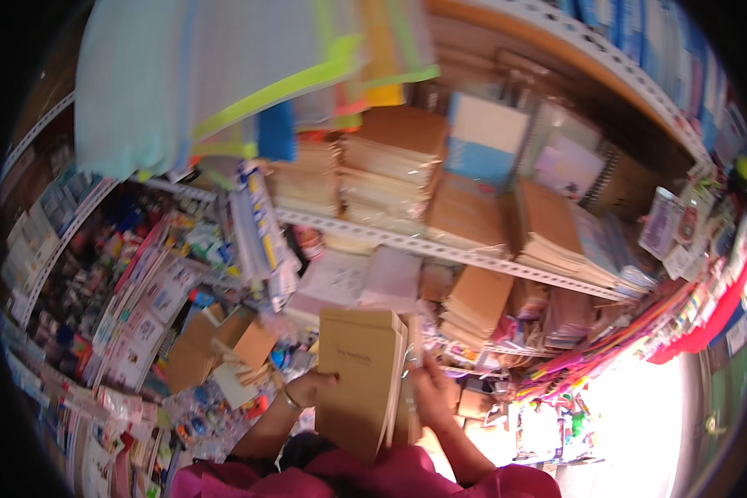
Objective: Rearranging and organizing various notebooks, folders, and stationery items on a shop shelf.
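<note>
A stack of brown kraft-covered notebooks is held upright in front of my body. My left hand grips its left edge, the thumb lying on the front cover, which bears writing. On the other side, my right hand holds a further brown notebook or bundle by its right edge, close against the stack. A shiny clear wrapping seems to show near those fingers. Most fingers of both hands are hidden behind the notebooks.
Ahead, a perforated metal shelf edge carries stacks of brown notebooks. Clear zip pouches hang overhead at the left. Loose brown notebooks lie among small packaged goods on the left. Packets hang along the right, near a bright opening.
</note>
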A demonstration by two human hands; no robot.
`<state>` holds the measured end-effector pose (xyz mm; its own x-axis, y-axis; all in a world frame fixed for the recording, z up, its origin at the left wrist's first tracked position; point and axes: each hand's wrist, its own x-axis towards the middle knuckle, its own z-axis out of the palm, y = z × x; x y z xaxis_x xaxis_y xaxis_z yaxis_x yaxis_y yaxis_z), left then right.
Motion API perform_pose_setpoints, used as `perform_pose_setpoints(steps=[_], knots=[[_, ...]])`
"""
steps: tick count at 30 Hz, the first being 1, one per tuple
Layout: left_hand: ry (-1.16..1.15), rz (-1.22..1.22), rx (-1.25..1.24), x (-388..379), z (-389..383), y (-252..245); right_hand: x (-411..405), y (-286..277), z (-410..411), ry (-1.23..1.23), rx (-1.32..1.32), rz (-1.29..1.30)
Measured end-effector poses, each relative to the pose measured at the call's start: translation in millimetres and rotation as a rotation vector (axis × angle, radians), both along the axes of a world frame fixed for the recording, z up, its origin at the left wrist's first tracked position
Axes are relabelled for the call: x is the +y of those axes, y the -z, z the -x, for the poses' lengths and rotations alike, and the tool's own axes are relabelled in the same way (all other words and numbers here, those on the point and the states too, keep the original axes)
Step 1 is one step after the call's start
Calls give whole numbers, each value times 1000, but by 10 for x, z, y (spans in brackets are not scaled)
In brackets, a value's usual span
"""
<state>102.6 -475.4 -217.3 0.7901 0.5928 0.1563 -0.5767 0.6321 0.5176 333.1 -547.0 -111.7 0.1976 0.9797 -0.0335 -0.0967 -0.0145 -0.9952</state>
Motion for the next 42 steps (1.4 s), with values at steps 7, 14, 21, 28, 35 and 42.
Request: perform_pose_setpoints(steps=[7,14,21,28,35,42], knots=[[-35,225,388,-326,-731,170,-135,765,-453,2,173,133],[-117,304,390,-699,-1364,-251,-684,666,-811,61,377,235],[-241,192,632,-617,-1592,727,-960,820,-854,255,421,320],[-145,-203,775,-622,-1812,-287,-1209,991,-1124,188,177,-41],[88,-190,281,-90,-1663,-1216,-801,-984,-2281,139,292,-37],[25,-55,523,-132,-1310,-799,65,-2255,-3096,191,188,-325]])
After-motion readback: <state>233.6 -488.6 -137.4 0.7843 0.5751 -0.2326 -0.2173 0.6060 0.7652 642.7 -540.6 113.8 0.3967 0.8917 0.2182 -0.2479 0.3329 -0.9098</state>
